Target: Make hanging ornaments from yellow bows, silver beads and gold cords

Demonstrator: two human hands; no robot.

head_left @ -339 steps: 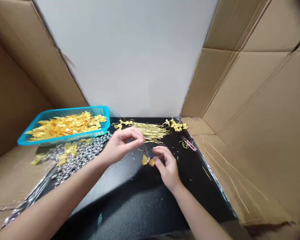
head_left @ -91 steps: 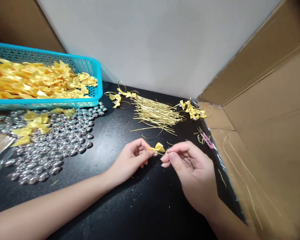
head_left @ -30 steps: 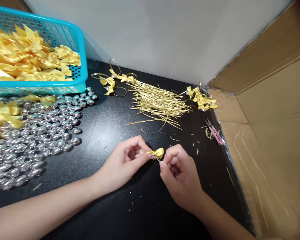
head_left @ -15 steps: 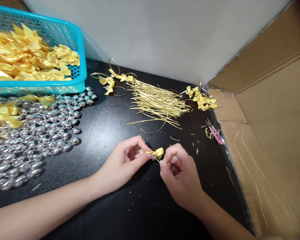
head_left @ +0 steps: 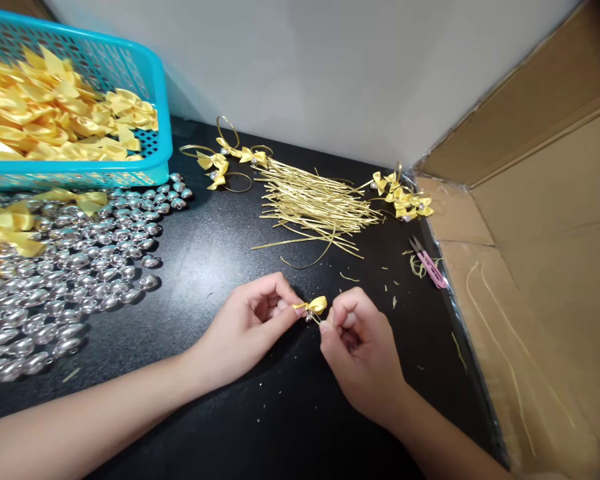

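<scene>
Above the black table, my left hand [head_left: 260,313] pinches one side of a small yellow ribbon bow [head_left: 318,305] between thumb and fingers. A small silvery piece [head_left: 308,317] shows just under the bow, partly covered by my fingertips. From there a short gold cord [head_left: 317,319] runs to my right hand [head_left: 357,343], whose thumb and forefinger are closed on its end. Beyond both hands lies a pile of gold cords [head_left: 320,200]. Silver beads [head_left: 80,260] are spread to the left of my left hand.
A turquoise basket [head_left: 163,113] full of yellow bows stands at the back left. Bows on looped cords [head_left: 213,162] lie behind, with another cluster [head_left: 405,200] to the right. Pink thread snips [head_left: 429,263] rest near the right edge, beside a cardboard panel [head_left: 545,200].
Both hands keep nearly the same hold and place on the bow and cord. The whole view has shifted very slightly.
</scene>
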